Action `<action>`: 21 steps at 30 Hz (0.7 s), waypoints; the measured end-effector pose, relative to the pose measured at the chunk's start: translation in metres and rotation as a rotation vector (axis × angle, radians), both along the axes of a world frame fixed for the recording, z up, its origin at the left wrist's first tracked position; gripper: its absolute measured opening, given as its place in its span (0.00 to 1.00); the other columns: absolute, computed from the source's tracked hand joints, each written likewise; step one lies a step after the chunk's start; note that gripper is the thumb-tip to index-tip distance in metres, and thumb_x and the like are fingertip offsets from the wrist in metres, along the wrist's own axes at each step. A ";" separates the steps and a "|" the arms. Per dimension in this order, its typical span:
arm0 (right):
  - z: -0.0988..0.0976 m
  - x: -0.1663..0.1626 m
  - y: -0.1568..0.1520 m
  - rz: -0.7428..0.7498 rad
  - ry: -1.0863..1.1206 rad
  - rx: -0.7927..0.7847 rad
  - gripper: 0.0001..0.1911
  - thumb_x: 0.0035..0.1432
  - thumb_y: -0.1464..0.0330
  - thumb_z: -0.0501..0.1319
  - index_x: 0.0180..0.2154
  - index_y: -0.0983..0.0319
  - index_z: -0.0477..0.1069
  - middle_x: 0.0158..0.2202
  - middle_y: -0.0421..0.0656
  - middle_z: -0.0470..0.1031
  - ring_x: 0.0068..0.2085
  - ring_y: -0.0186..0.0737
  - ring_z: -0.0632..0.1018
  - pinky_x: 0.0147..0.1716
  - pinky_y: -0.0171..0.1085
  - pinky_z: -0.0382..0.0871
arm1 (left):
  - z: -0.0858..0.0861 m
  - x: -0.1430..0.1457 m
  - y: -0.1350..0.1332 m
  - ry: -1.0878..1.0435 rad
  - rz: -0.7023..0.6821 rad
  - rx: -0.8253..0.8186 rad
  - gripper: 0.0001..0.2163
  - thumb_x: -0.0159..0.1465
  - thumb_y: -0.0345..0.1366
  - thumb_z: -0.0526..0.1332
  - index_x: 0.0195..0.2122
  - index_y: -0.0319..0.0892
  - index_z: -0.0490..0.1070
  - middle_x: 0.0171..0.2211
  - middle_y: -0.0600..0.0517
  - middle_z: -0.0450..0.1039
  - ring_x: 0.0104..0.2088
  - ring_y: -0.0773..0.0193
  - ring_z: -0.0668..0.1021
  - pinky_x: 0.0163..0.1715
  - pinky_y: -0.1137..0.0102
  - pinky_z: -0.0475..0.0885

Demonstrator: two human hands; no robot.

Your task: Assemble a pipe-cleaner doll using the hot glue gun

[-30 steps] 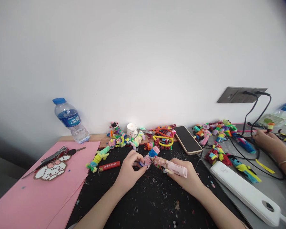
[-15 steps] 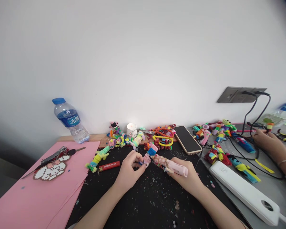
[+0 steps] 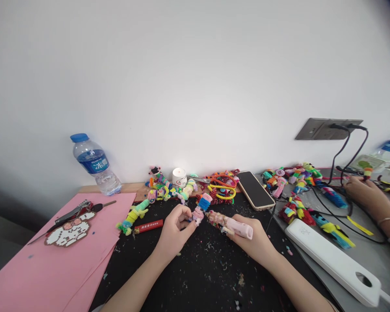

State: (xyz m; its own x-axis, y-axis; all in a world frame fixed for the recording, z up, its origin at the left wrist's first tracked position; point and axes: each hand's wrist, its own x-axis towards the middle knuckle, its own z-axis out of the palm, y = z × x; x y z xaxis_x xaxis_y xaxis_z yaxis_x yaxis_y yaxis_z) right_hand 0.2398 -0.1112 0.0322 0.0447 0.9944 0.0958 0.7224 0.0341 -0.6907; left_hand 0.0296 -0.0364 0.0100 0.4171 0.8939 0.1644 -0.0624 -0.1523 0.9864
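My left hand (image 3: 175,229) pinches the lower end of a small fuzzy pipe-cleaner figure (image 3: 204,203), pink with a blue band, which tilts up and to the right. In my right hand (image 3: 255,242) is a pale pink, rod-shaped handheld trimmer (image 3: 242,228), gripped from below. Its front part is coated in bits of coloured fluff, and its tip points at the figure, close to the pink lower part. Whether tip and figure touch, I cannot tell. Scraps of fluff are scattered over the black mat (image 3: 195,277) beneath both hands.
Behind my hands lie several pipe-cleaner figures (image 3: 134,216), a white cup (image 3: 180,177), orange-and-yellow-handled scissors (image 3: 222,186) and a phone (image 3: 256,190). Pink sheets (image 3: 81,277) and a water bottle (image 3: 95,162) are left. Right are a white power bank-like block (image 3: 334,262), cables and another person's hand (image 3: 360,190).
The figure has turned slightly more upright in my left hand and sits a little farther from the trimmer tip. The trimmer has shifted slightly left.
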 end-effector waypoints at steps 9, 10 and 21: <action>0.008 -0.003 -0.002 0.007 0.014 0.029 0.13 0.52 0.62 0.59 0.22 0.62 0.60 0.19 0.35 0.61 0.22 0.30 0.60 0.20 0.30 0.54 | 0.007 -0.001 -0.005 0.215 0.051 0.298 0.04 0.55 0.28 0.58 0.28 0.42 0.63 0.31 0.54 0.61 0.32 0.67 0.70 0.31 0.74 0.68; 0.009 -0.003 -0.002 0.007 0.007 0.028 0.13 0.51 0.62 0.59 0.22 0.62 0.60 0.19 0.35 0.62 0.22 0.30 0.60 0.20 0.30 0.54 | 0.008 -0.001 -0.006 0.235 0.048 0.321 0.04 0.55 0.28 0.58 0.28 0.42 0.63 0.31 0.54 0.61 0.32 0.67 0.70 0.31 0.74 0.68; 0.004 0.000 -0.001 0.029 -0.057 0.030 0.11 0.52 0.65 0.59 0.23 0.62 0.62 0.19 0.36 0.65 0.22 0.31 0.65 0.21 0.30 0.56 | 0.007 -0.001 -0.006 0.201 0.072 0.315 0.04 0.56 0.27 0.57 0.28 0.43 0.63 0.31 0.54 0.60 0.32 0.66 0.70 0.30 0.74 0.69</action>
